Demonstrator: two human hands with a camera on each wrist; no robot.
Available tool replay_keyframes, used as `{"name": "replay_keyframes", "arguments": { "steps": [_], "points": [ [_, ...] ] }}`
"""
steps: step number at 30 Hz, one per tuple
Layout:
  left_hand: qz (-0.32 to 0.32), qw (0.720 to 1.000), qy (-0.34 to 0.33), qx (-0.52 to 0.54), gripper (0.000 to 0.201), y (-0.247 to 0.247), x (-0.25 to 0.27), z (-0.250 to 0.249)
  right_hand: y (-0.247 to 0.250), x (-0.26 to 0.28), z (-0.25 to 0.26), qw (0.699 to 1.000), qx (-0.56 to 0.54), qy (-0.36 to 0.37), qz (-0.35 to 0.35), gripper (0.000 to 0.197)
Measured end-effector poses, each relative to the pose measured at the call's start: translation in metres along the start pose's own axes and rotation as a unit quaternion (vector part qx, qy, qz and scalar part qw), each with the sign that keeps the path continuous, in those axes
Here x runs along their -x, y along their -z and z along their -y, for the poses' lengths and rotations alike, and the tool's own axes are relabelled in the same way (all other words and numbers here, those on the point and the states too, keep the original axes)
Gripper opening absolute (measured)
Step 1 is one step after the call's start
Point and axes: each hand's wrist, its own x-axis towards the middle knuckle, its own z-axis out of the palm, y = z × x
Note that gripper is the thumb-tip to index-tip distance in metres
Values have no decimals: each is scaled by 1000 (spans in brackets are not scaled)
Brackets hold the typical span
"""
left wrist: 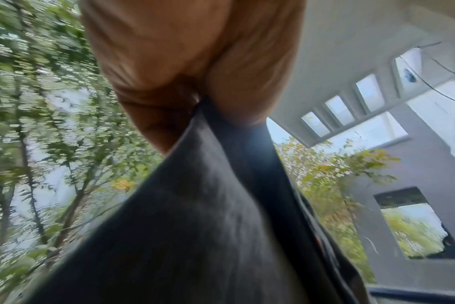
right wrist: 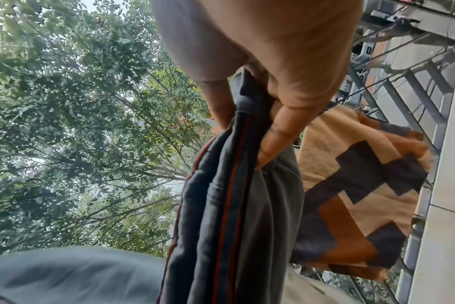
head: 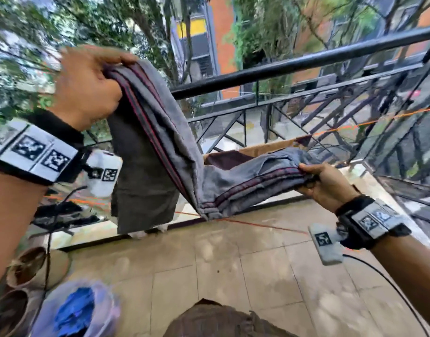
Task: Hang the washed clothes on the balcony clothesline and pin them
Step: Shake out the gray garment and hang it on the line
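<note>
A pair of grey trousers (head: 175, 152) with red and dark side stripes is stretched between both hands and sags in a V over the orange clothesline (head: 257, 224). My left hand (head: 92, 86) grips one end high at the left; that grip shows in the left wrist view (left wrist: 195, 98) on dark cloth (left wrist: 195, 205). My right hand (head: 323, 181) pinches the other end lower at the right. In the right wrist view thumb and fingers (right wrist: 281, 135) clamp the bunched striped fabric (right wrist: 231, 205). A dark grey garment (head: 141, 190) hangs behind the trousers.
A black balcony railing (head: 306, 62) with diagonal bars runs across behind. A tan and dark patterned cloth (right wrist: 356, 185) hangs near the railing at the right. A pale tub with blue cloth (head: 75, 312) stands on the tiled floor at lower left, beside brown pots (head: 31, 268).
</note>
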Motion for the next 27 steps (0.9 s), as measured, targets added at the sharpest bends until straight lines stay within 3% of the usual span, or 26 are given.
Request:
{"name": "replay_keyframes", "arguments": {
  "steps": [2,10,14,21,24,27],
  "points": [
    [40,999,-19,24,63,-29,-19,-24,16,-4,8,1000,-3,4,-11,30],
    [97,990,-88,54,60,-130,-80,-70,80,-21,39,995,15,10,-100,11],
    [145,982,-86,86,56,-183,-88,-57,100,-29,51,989,48,26,-137,11],
    [339,938,-19,71,57,-338,-44,9,125,-55,75,963,139,105,-206,32],
    [426,901,21,76,60,-393,-16,30,131,-67,83,929,229,153,-247,39],
    [506,861,37,39,68,-436,6,41,133,-67,100,871,362,210,-258,26]
  ]
}}
